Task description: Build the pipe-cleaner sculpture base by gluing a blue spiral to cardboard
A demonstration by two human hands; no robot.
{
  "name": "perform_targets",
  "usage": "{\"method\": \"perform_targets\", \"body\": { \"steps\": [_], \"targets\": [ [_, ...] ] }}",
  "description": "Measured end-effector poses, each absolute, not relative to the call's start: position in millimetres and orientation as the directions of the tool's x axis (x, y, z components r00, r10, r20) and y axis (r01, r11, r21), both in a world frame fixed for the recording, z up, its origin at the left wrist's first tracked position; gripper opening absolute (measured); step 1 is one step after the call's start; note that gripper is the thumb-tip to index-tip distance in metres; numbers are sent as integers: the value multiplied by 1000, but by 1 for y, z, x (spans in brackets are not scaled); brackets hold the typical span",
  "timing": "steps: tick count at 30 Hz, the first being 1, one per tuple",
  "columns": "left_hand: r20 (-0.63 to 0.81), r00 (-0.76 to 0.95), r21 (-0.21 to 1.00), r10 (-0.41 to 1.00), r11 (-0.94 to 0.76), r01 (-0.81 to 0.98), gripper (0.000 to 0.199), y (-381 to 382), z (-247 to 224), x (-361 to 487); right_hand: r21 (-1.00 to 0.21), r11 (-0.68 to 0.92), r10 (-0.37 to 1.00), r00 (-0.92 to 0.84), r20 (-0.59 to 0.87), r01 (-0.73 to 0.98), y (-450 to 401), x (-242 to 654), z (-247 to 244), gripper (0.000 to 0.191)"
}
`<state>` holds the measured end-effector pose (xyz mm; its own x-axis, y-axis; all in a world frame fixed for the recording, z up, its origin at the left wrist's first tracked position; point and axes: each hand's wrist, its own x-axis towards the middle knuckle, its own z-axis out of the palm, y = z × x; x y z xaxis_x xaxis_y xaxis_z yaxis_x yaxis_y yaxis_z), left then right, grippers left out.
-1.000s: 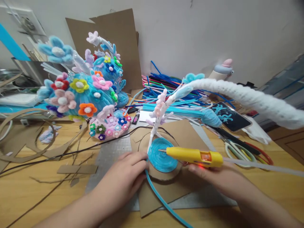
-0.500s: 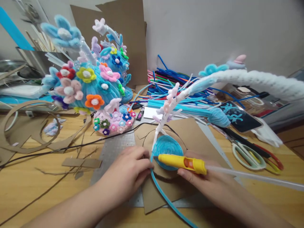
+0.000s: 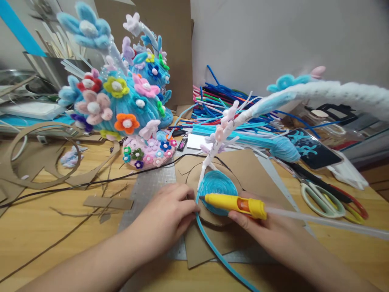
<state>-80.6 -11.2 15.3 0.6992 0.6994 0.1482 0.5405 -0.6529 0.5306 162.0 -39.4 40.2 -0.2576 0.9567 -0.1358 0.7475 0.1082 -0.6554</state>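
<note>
My right hand (image 3: 258, 227) is closed around a yellow hot glue gun (image 3: 235, 204), with a long clear glue stick (image 3: 325, 221) running out of its back. Its dark nozzle touches or nearly touches the left edge of a flat blue coil (image 3: 217, 187) on the cardboard. My left hand (image 3: 178, 209) pinches a blue pipe cleaner (image 3: 209, 243) against that edge; the loose end trails toward the front. From beside the coil a white wrapped stem (image 3: 223, 138) with small pink and lilac flowers rises and arches to the right.
A cardboard sheet (image 3: 255, 166) lies on a grey cutting mat (image 3: 146, 190). Flower-covered blue models (image 3: 121, 101) stand at left. Behind are bundled pipe cleaners (image 3: 231, 109); at right lie scissors (image 3: 322, 198) and a phone (image 3: 316, 150). A black cord (image 3: 100, 186) crosses the table.
The whole view has shifted slightly, with things sitting a little further right in the picture. Both hands keep their holds, and the nozzle stays at the coil's left edge.
</note>
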Motion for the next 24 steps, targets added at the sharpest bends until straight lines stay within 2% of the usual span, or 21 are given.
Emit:
{"method": "perform_targets", "body": {
  "steps": [8,16,24],
  "targets": [
    [138,698,526,702,-650,549,18,-11,16,-81,-635,120,972,-219,-81,763,-39,161,37,30],
    [140,700,526,701,-651,547,18,-11,15,-81,-691,69,961,-233,-146,719,-42,165,35,28],
    [140,699,529,701,-650,546,19,-11,16,-80,-673,155,962,-265,-64,724,-49,164,43,19]
  ]
}}
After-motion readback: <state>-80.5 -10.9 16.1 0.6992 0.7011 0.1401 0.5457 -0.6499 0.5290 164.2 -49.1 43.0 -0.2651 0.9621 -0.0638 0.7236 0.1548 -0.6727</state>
